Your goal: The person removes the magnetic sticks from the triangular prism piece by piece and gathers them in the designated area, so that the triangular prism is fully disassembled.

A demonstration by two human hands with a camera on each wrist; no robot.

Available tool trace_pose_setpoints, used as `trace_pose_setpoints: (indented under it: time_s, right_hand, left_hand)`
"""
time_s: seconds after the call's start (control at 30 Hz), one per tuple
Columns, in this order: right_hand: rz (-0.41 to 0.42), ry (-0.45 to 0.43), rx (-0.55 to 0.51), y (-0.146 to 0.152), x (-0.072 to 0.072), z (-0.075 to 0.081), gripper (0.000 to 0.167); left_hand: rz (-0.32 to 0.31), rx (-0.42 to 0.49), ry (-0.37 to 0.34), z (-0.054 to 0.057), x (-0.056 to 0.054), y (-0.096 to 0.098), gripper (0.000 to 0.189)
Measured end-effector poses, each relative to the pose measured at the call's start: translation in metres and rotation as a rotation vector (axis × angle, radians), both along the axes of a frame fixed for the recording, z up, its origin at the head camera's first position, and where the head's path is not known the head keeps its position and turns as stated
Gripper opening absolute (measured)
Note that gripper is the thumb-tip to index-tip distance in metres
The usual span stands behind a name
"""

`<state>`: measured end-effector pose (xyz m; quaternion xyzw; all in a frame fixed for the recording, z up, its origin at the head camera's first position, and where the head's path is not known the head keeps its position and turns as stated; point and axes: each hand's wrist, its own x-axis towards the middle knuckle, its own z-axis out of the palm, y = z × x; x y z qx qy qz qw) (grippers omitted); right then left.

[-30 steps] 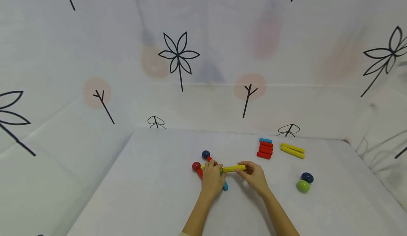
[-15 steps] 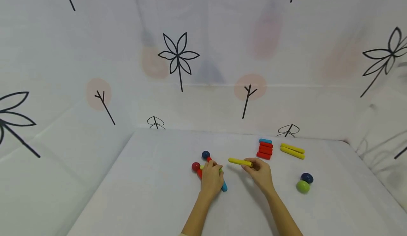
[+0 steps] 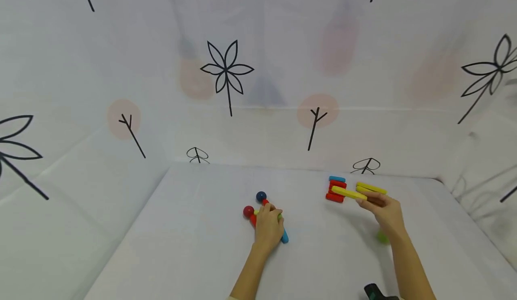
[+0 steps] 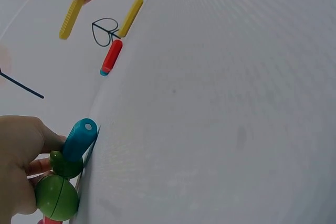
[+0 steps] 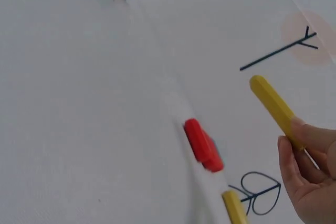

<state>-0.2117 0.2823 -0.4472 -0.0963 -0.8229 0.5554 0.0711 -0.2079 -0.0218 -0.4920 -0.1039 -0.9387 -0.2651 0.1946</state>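
Between the thumb and fingers of my right hand [image 3: 385, 212] is one end of a yellow stick [image 3: 348, 193], raised above the table; the right wrist view shows the same yellow stick [image 5: 273, 103] pointing away from the fingertips. My left hand [image 3: 268, 228] grips a cluster of toy balls and sticks on the table. From under it stick out a dark blue ball [image 3: 261, 196], a red ball [image 3: 248, 211] and a blue stick [image 3: 285, 236]. A green ball [image 4: 56, 198] shows against the left fingers in the left wrist view. My hand hides the cluster's middle.
Several red sticks [image 3: 334, 197] lie side by side with a blue stick [image 3: 337, 179] at the back right. Beside them are yellow sticks [image 3: 370, 187], partly behind the right hand. A loose green ball [image 3: 382, 237] is mostly hidden by the right wrist. Patterned cloth rises behind the table.
My right hand has drawn the yellow stick away from the cluster and carried it right and back, over near the red sticks. My left hand has stayed on the cluster.
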Motion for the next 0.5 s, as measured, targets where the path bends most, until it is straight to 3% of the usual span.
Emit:
trace_pose_setpoints:
  time_s: [0.17,0.37,0.5]
  right_hand:
    - [-0.078,0.043,-0.028,0.040,-0.011,-0.023,0.045]
    - [-0.156,0.042,0.123,0.079,-0.031,-0.055,0.056]
    - [-0.124,-0.014,0.202,0.071,-0.027,-0.044,0.060]
  left_hand:
    - [-0.002,0.005,-0.009,0.001,0.000,0.000,0.017]
    - [0.002,-0.002,0.003,0.001,-0.001,0.000,0.017]
    - [0.005,-0.003,0.012,0.000,-0.002,-0.001,0.017]
